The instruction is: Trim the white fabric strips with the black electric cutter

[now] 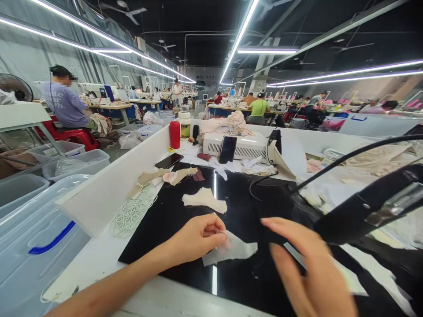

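My left hand (pixel 201 240) pinches the edge of a thin, whitish translucent fabric piece (pixel 236 248) just above a glossy black work surface (pixel 172 224). To its right, my right hand (pixel 307 264) has its thumb and fingers spread, with nothing between them, and is slightly blurred. Beyond the left hand lies a cream fabric piece (pixel 205 199) with a curved outline. Partly hidden behind the right hand is a pale strip (pixel 353 281). Another white piece (pixel 376 264) lies at the far right.
A black machine arm (pixel 370 207) juts in from the right. A tangle of pale elastic cord (pixel 132 213) lies at left. Behind stand a white machine box (pixel 238 147), a phone (pixel 228 149) and a red can (pixel 175 134). Several people sit farther off.
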The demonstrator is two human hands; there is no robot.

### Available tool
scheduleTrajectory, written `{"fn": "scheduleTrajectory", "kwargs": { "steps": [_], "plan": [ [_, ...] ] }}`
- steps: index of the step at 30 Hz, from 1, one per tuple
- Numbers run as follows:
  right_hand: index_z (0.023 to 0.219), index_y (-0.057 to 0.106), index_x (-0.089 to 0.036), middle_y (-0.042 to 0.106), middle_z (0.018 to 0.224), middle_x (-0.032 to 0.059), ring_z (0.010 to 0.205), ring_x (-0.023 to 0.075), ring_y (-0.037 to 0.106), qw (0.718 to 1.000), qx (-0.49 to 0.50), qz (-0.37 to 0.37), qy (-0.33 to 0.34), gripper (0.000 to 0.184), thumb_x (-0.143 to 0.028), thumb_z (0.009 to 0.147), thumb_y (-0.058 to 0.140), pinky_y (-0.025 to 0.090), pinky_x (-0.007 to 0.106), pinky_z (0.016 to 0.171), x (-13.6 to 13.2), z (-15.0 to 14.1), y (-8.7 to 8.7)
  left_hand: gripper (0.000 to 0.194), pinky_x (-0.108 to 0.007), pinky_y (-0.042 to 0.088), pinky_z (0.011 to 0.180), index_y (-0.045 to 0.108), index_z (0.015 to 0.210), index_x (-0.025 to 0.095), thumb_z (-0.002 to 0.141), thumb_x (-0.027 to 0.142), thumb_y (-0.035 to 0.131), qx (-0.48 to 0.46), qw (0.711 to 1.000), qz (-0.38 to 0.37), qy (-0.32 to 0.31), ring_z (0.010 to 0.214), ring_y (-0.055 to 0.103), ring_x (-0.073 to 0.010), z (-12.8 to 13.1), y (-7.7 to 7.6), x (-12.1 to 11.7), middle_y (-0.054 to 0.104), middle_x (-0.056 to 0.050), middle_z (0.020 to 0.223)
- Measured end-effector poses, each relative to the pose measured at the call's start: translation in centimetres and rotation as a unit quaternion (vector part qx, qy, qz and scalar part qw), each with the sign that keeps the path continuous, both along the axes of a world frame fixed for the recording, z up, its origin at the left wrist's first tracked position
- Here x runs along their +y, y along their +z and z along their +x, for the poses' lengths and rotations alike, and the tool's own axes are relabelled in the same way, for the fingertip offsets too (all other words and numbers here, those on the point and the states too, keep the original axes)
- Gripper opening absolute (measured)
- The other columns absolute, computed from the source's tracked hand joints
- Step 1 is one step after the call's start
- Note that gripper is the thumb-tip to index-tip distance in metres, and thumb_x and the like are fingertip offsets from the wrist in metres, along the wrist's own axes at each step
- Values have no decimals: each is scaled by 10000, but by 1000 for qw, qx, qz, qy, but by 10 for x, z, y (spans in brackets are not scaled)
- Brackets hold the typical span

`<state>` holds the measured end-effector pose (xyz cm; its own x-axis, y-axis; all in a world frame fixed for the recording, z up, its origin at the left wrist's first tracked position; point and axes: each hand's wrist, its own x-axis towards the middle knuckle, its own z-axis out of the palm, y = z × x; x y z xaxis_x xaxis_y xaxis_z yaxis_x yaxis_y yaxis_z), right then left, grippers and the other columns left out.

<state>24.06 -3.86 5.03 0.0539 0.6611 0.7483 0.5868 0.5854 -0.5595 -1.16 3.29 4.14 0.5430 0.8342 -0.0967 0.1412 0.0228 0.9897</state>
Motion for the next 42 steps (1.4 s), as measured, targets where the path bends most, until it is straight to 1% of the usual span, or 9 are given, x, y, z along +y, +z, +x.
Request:
{"fn": "scheduleTrajectory", "kwargs": {
  "steps": [3,8,14,19,24,30,35,40,42],
  "plan": [
    [1251,800,-359,882,1138,15,986,243,870,994,-91,-36,57,199,-403,1110,667,725,335,800,17,-28,-1,256,-301,537,780,616,962,215,912,412,773,-16,1000,-1,0,799,741,-186,-3,1,4,801,-24,879],
    [863,702,-295,721,707,-48,575,162,724,978,-76,-153,124,336,-475,1132,612,605,228,534,44,-42,-6,276,-245,438,645,590,942,219,919,424,774,-17,999,17,28,655,623,-123,-15,-1,15,725,31,780],
    [949,819,-305,818,837,7,667,218,770,987,-66,-120,85,375,-590,1108,634,612,300,589,84,-46,-12,346,-260,528,608,579,1136,224,937,454,744,1,997,39,61,599,665,-139,-25,1,46,667,57,782],
    [1005,860,-311,820,916,25,727,218,768,987,-104,-114,34,473,-650,1136,557,575,318,624,120,-57,-10,267,-256,529,602,572,1211,221,1006,361,670,70,980,126,138,637,623,-138,-28,9,82,618,61,828],
    [1036,881,-322,805,883,33,795,234,782,977,-182,-114,-4,495,-584,1171,484,546,332,664,145,-59,-18,103,-326,551,837,636,1086,235,1033,270,718,209,935,240,158,900,715,-216,-32,12,98,698,11,918],
    [1011,882,-302,812,863,48,813,253,749,950,-292,-106,-39,366,-407,1155,562,515,363,714,156,-58,-41,60,-435,603,1035,738,1128,212,1116,260,703,362,874,305,109,1090,768,-272,-26,-2,100,784,-56,1107],
    [924,867,-288,806,842,44,788,249,718,923,-365,-91,-82,282,-268,1105,651,450,366,683,153,-60,-51,417,-519,673,1038,697,1455,191,1117,425,769,424,843,325,65,1234,751,-294,-25,-8,102,713,-129,1465],
    [795,809,-251,794,801,52,767,241,723,902,-412,-53,-116,314,-216,1078,677,427,360,657,144,-52,-50,400,-515,672,1039,704,1438,191,1117,420,769,446,820,353,62,1225,754,-290,-27,-11,101,721,-125,1448],
    [862,826,-241,844,906,76,815,257,755,899,-419,-26,-128,299,-210,1088,633,475,376,683,136,-46,-47,272,-490,659,1038,753,1328,186,1134,376,739,448,813,367,67,1182,758,-275,-27,-11,101,759,-106,1348]
  ]
}}
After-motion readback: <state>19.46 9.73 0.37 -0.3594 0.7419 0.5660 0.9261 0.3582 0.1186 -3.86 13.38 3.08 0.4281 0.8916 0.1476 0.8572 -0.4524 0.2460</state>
